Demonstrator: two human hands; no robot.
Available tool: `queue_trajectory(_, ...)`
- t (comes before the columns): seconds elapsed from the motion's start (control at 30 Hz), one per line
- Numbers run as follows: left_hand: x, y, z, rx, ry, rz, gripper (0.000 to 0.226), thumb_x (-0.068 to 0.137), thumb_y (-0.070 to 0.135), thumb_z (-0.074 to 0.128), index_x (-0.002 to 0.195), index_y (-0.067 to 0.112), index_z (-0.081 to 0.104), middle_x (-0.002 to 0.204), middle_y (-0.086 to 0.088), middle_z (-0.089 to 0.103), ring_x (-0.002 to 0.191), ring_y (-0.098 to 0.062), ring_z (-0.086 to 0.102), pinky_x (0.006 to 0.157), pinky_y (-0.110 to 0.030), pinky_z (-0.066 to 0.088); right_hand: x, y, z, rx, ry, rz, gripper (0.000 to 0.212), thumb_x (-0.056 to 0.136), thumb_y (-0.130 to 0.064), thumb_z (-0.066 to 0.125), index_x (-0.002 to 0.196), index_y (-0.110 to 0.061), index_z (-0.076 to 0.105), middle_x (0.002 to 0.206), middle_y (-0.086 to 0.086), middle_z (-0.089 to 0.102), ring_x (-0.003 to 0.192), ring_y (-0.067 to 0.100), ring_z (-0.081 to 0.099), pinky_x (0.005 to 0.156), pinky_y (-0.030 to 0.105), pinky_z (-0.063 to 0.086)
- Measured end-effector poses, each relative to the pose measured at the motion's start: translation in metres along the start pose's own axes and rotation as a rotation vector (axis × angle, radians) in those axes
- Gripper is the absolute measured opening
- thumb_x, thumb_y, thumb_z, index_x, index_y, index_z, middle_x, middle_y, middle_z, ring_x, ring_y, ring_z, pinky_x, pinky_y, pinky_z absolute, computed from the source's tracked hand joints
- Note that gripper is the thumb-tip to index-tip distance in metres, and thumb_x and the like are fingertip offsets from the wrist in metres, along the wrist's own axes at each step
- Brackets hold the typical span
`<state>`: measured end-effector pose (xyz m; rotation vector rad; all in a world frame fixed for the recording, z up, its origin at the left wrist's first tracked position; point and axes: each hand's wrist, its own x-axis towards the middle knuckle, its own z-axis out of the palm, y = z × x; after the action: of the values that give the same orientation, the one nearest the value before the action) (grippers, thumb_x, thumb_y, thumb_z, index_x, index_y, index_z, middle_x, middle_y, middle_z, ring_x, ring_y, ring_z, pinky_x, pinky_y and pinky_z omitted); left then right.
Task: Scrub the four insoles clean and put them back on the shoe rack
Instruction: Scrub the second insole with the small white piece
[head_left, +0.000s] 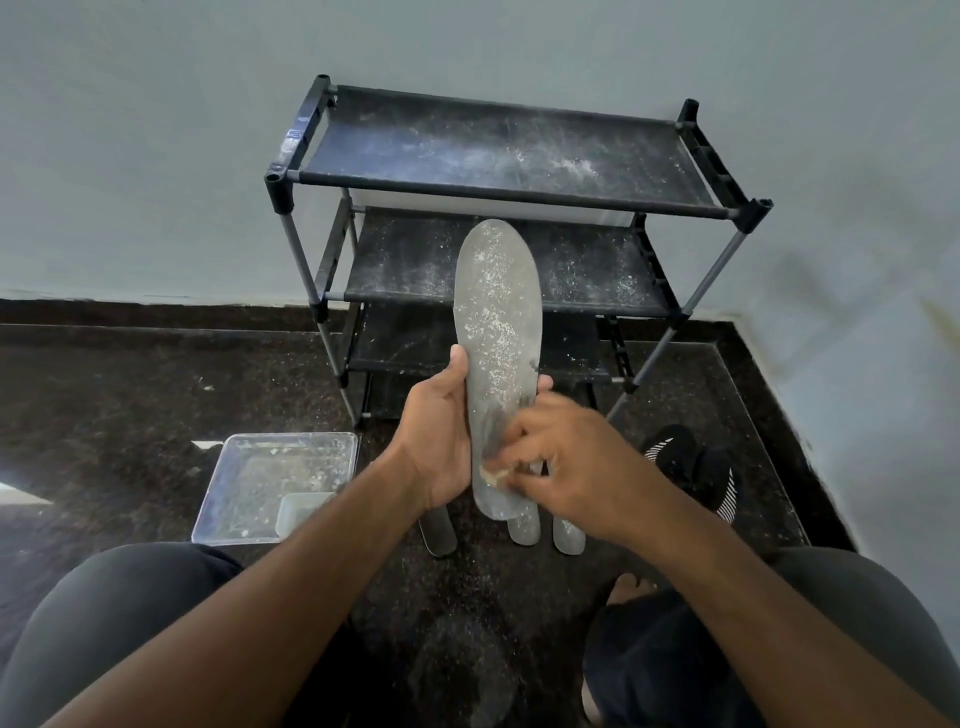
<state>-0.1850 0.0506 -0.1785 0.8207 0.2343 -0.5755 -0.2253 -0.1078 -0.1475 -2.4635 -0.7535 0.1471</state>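
While gripping: left hand (441, 431) under insole (496, 332).

Soft, even daylight; glare on the floor (21, 488) at left; right hand (566, 467) motion-blurred; edges bend.

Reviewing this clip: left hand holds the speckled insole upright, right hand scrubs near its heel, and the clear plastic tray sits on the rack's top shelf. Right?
Not quite. The head view shows the clear plastic tray on the dark floor, beside the person's left arm, not on the shoe rack. The rest stands: the left hand holds the speckled insole upright and the right hand scrubs near its heel.
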Motion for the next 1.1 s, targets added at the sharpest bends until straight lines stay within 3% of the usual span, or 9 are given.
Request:
queue_trajectory(0.07, 0.001, 0.002, -0.001, -0.003, 0.001, -0.006, 0.071, 0.109, 0.058, 0.025, 0.136, 0.003, 0.062, 0.133, -0.025, 0.067, 0.109, -0.032, 0.069, 0.102, -0.047, 0.055, -0.005, -0.002, -0.005, 0.088, -0.004, -0.005, 0.014, 0.084, -0.026, 0.078, 0.098, -0.024, 0.081, 0.090, -0.015, 0.066, 0.095, 0.001, 0.051, 0.088, 0.020, 0.042)
queue_trajectory(0.23, -0.002, 0.002, 0.003, 0.009, -0.003, 0.000, 0.064, 0.110, 0.053, 0.028, 0.134, 0.006, 0.064, 0.127, -0.016, 0.072, 0.110, -0.027, 0.074, 0.095, -0.043, 0.060, 0.008, 0.000, -0.002, 0.043, 0.288, -0.006, 0.016, 0.084, -0.023, 0.078, 0.100, -0.022, 0.080, 0.091, -0.015, 0.066, 0.091, 0.001, 0.051, 0.084, 0.011, 0.036)
queue_trajectory(0.43, 0.003, 0.005, -0.005, -0.029, 0.032, 0.017, 0.074, 0.110, 0.057, 0.023, 0.131, 0.000, 0.064, 0.124, -0.025, 0.069, 0.101, -0.030, 0.069, 0.098, -0.045, 0.056, -0.001, 0.003, -0.007, 0.048, -0.134, 0.025, 0.013, 0.083, -0.027, 0.081, 0.095, -0.023, 0.081, 0.094, -0.014, 0.070, 0.096, 0.000, 0.053, 0.082, 0.011, 0.040)
queue_trajectory(0.53, 0.003, 0.004, -0.003, -0.009, 0.027, 0.011, 0.069, 0.110, 0.055, 0.024, 0.126, 0.004, 0.067, 0.125, -0.021, 0.072, 0.105, -0.030, 0.073, 0.093, -0.047, 0.059, -0.002, 0.006, -0.016, 0.209, 0.161, 0.070, 0.015, 0.082, -0.027, 0.081, 0.097, -0.022, 0.081, 0.089, -0.014, 0.070, 0.087, 0.004, 0.060, 0.076, 0.014, 0.045)
queue_trajectory(0.63, 0.001, 0.003, 0.003, -0.008, 0.018, 0.009, 0.065, 0.111, 0.054, 0.025, 0.128, 0.006, 0.067, 0.126, -0.018, 0.073, 0.109, -0.030, 0.074, 0.092, -0.045, 0.058, 0.008, 0.005, -0.008, 0.057, 0.295, 0.037, 0.018, 0.084, -0.025, 0.079, 0.101, -0.021, 0.080, 0.090, -0.015, 0.068, 0.088, 0.004, 0.057, 0.079, 0.017, 0.044)
queue_trajectory(0.87, 0.005, 0.009, -0.006, -0.053, 0.066, 0.041, 0.074, 0.111, 0.055, 0.023, 0.125, -0.002, 0.068, 0.120, -0.024, 0.071, 0.097, -0.029, 0.068, 0.096, -0.042, 0.054, -0.002, 0.004, -0.003, 0.143, -0.055, 0.019, 0.012, 0.081, -0.028, 0.082, 0.092, -0.021, 0.082, 0.088, -0.012, 0.071, 0.087, 0.002, 0.057, 0.075, 0.013, 0.043)
queue_trajectory(0.93, 0.004, 0.006, -0.004, -0.037, 0.057, 0.018, 0.070, 0.111, 0.054, 0.024, 0.127, 0.001, 0.067, 0.124, -0.023, 0.071, 0.102, -0.030, 0.071, 0.094, -0.043, 0.057, -0.001, 0.005, -0.009, 0.287, 0.130, 0.070, 0.015, 0.083, -0.027, 0.080, 0.095, -0.019, 0.081, 0.087, -0.011, 0.070, 0.080, 0.005, 0.061, 0.073, 0.014, 0.045)
queue_trajectory(1.0, 0.002, 0.002, 0.000, -0.008, 0.027, -0.003, 0.066, 0.111, 0.053, 0.025, 0.130, 0.006, 0.067, 0.128, -0.019, 0.072, 0.108, -0.029, 0.073, 0.091, -0.043, 0.060, 0.007, 0.004, -0.007, 0.171, 0.325, 0.072, 0.016, 0.085, -0.024, 0.078, 0.100, -0.017, 0.080, 0.087, -0.011, 0.067, 0.080, 0.006, 0.058, 0.074, 0.018, 0.045)
queue_trajectory(1.1, -0.002, -0.001, 0.006, 0.003, 0.014, -0.014, 0.063, 0.110, 0.052, 0.027, 0.129, 0.008, 0.068, 0.127, -0.016, 0.072, 0.108, -0.028, 0.074, 0.089, -0.042, 0.062, 0.016, 0.001, 0.006, 0.010, 0.314, 0.037, 0.015, 0.089, -0.022, 0.074, 0.102, -0.017, 0.078, 0.093, -0.008, 0.065, 0.092, 0.008, 0.055, 0.084, 0.028, 0.048)
